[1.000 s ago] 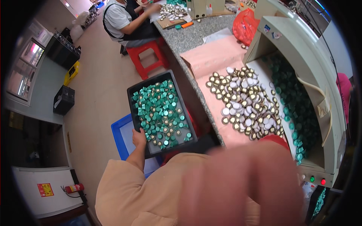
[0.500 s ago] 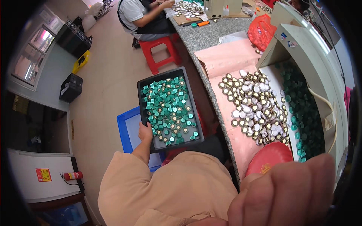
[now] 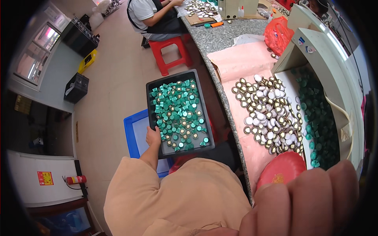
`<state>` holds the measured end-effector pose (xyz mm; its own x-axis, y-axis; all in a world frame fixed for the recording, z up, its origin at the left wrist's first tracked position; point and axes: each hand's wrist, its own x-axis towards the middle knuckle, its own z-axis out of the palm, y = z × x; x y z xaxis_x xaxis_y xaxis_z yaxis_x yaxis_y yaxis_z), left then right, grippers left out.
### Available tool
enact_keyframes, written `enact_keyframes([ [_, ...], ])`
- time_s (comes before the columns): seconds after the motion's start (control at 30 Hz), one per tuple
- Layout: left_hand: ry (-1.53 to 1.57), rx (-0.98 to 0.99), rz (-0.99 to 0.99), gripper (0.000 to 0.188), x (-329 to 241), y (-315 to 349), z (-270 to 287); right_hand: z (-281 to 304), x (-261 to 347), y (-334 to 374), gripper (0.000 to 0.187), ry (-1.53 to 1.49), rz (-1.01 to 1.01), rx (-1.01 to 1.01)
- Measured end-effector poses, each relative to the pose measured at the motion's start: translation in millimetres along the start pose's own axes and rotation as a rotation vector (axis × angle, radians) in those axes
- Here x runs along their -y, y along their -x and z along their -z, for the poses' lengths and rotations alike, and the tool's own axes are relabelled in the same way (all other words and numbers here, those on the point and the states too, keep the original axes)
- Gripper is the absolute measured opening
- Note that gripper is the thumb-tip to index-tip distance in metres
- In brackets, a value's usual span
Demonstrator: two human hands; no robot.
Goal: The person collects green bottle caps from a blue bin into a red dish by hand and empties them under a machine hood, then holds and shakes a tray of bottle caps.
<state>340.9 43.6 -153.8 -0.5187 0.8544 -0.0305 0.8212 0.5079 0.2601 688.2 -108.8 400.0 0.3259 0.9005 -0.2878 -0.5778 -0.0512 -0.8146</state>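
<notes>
My left hand (image 3: pixel 153 135) is closed round the left edge of a black rectangular tray (image 3: pixel 189 152), its thumb over the rim. Many green cup-shaped pieces (image 3: pixel 177 102) lie loose in the tray, several turned so a pale centre shows. Very near the camera, at the lower right, is my right hand (image 3: pixel 303 204) with its fingers curled. Its palm side is hidden, so I cannot make out what it holds. Beyond those fingers, a red scalloped plate (image 3: pixel 281 167) sits on the bench, partly covered by them.
A blue bin (image 3: pixel 132 137) is under the tray's left side. On the bench's pink sheet (image 3: pixel 232 59) lies a heap of round white-and-dark pieces (image 3: pixel 271 114), beside a beige housing (image 3: pixel 315 47) with green pieces (image 3: pixel 321 118) inside. A co-worker (image 3: pixel 157 17) sits ahead on a red stool (image 3: pixel 165 45).
The whole view has shifted slightly. My left hand keeps the same grip on the tray. My right hand appears a little lower and further right, still curled.
</notes>
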Motion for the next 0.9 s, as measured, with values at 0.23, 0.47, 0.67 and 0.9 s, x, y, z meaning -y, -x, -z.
enact_keyframes([
  [0.23, 0.065, 0.073, 0.043, 0.043, 10, 4, -14, 23, -17, 26, 0.031, 0.072, 0.107, 0.164],
  [0.47, 0.048, 0.068, 0.054, 0.042, 8, 2, -21, 67, -62, 23, 0.027, -0.120, 0.689, 0.512],
  [0.67, 0.080, 0.056, 0.069, 0.040, 25, 6, -20, 95, -82, 1, 0.028, -0.206, 0.652, 1.083],
  [0.9, -0.044, -0.229, -0.227, 0.068, 25, 11, -31, 116, -156, -37, 0.016, 0.418, 0.307, 1.101],
])
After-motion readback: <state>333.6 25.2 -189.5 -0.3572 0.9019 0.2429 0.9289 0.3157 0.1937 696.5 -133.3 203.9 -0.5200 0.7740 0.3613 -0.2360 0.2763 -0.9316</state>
